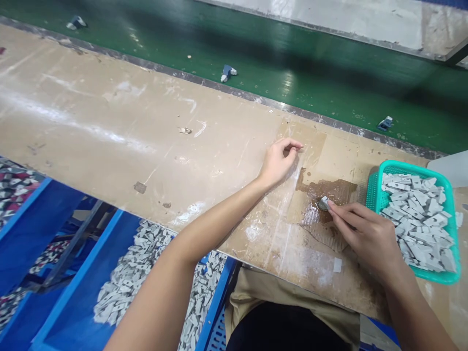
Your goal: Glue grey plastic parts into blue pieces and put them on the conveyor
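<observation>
My right hand (365,234) pinches a small white plastic-looking piece (325,200) between thumb and fingertips. The piece is at a small dark round thing (321,204), perhaps a shallow cap, partly hidden by the fingertips. Beneath it lies a piece of corrugated cardboard (321,231), its upper part dark and wet. My left hand (280,161) rests on the table to the left, fingers curled with thumb and forefinger close together; whether anything tiny is between them I cannot make out. Right of my right hand stands a green basket (373,190) heaped with white pieces (420,214).
A brown, stained table (120,126) runs across the view. A small white square (337,265) lies near its front edge. Blue bins (62,292) with many white pieces stand below at the left. Beyond the table, small blue-and-white pieces (228,73) lie on the green floor (164,44).
</observation>
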{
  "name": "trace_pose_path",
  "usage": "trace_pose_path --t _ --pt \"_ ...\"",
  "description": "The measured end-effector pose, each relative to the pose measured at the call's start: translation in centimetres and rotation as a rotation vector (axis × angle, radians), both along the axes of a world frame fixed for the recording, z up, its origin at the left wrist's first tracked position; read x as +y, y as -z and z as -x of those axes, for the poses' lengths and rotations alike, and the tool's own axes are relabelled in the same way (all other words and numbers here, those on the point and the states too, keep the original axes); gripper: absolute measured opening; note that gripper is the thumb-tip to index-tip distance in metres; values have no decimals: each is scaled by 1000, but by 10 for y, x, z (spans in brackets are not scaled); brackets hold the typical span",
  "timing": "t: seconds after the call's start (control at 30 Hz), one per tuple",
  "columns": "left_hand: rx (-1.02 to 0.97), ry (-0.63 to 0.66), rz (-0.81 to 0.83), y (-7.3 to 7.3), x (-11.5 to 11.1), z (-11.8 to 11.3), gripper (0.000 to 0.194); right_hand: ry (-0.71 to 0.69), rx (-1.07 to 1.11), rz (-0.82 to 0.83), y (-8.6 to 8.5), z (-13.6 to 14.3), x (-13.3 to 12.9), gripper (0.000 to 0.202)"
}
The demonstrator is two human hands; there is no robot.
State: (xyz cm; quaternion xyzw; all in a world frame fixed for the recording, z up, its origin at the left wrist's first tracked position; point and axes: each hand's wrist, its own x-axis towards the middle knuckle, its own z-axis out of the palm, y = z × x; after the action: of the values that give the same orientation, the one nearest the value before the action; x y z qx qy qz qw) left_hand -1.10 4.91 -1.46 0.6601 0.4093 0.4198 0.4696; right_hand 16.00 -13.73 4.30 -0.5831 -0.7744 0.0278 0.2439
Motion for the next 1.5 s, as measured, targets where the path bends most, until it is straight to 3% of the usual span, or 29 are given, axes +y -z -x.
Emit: trace_pose_path --t 0.13,0.43,0.6,0.7,0.83,0.93,1.03,1.17,1.37,1.5 --pt "6 -5 -1 1 1 -1 24 50 8 -95 -1 0 -1 31" --pt "75 -28 -9 2 -1 -1 22 40 130 -5 6 -3 -1 27" --pt "280 -36 -19 -11 9 -14 23 34 215 -18 11 -5 -2 30" --pt "413 55 -213 -26 30 -48 23 35 183 -6 14 -5 -2 34" --pt "386 233 -446 -36 64 -125 29 20 171 6 16 -6 -3 35" --pt "365 320 -370 -30 82 -175 44 15 203 31 16 -7 -2 36" --pt "322 312 -194 -16 87 -200 33 31 232 43 15 -6 -2 36" --pt "238 296 -130 -5 86 -194 17 38 243 41 17 -6 0 33" --pt "65 222 -13 -16 90 -154 38 48 258 60 20 -5 0 35" --pt "-51 208 128 -22 69 -112 50 47 265 49 21 -5 0 36"
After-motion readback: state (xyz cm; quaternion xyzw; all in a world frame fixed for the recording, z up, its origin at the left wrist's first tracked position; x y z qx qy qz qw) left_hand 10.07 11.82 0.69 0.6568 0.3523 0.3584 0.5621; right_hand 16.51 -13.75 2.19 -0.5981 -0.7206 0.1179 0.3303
